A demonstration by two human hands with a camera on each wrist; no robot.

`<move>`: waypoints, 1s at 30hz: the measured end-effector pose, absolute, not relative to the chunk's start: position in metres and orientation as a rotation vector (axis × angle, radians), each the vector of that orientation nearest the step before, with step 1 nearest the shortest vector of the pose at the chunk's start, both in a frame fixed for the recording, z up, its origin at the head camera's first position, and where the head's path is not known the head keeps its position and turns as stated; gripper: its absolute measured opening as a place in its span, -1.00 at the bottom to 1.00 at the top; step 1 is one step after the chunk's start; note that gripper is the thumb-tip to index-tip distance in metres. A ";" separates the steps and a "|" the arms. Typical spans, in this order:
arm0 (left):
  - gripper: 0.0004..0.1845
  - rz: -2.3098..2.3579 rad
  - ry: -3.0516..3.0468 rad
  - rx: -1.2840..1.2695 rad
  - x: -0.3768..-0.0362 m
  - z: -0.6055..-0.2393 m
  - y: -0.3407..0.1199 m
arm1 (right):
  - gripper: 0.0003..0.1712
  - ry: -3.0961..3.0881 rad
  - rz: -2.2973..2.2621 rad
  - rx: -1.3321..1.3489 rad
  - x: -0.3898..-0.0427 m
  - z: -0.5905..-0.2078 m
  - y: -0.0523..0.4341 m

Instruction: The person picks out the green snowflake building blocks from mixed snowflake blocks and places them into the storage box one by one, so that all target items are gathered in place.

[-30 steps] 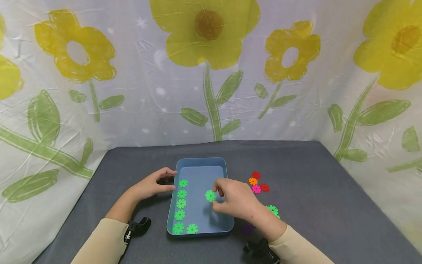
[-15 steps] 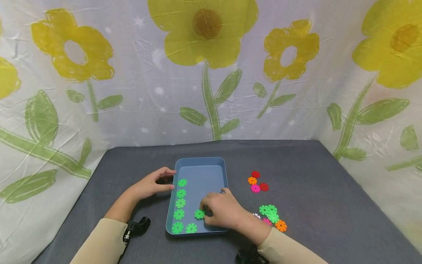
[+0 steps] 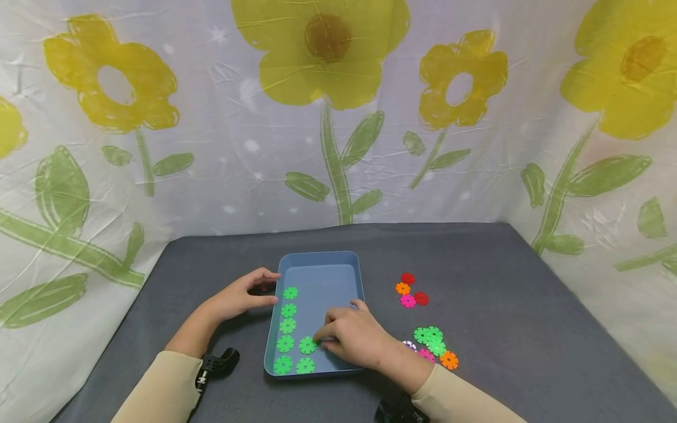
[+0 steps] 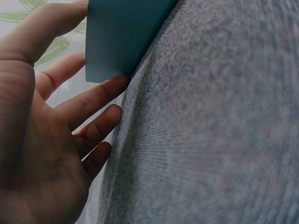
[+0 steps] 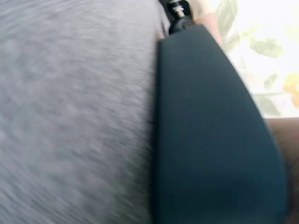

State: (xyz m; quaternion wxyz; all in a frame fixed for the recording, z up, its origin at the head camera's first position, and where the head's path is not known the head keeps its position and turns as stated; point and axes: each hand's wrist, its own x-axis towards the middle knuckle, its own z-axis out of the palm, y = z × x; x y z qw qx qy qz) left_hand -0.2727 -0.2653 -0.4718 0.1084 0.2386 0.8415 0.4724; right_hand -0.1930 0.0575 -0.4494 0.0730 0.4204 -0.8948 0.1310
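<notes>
Low in the middle, right hand pinches a green disc beside the row; left hand lies loose, steadying the tray.

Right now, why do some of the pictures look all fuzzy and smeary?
In the head view everything is sharp and evenly lit, with the backdrop bowed by the wide lens. The left wrist view is too close: the left hand and grey cloth look soft. The right wrist view is smeared by motion blur, and the blue tray wall looks dark against the glaring bright backdrop.
</notes>
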 end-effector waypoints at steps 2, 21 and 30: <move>-0.47 1.386 2.478 0.703 -0.273 -0.471 -0.265 | -0.76 -2.678 0.427 1.259 -0.194 -0.443 0.063; -0.48 1.383 2.476 0.685 -0.269 -0.469 -0.265 | -0.68 -2.795 0.912 0.780 -0.218 -0.384 0.150; -0.46 1.385 2.486 0.683 -0.270 -0.470 -0.266 | -0.71 -2.837 0.892 0.792 -0.215 -0.394 0.199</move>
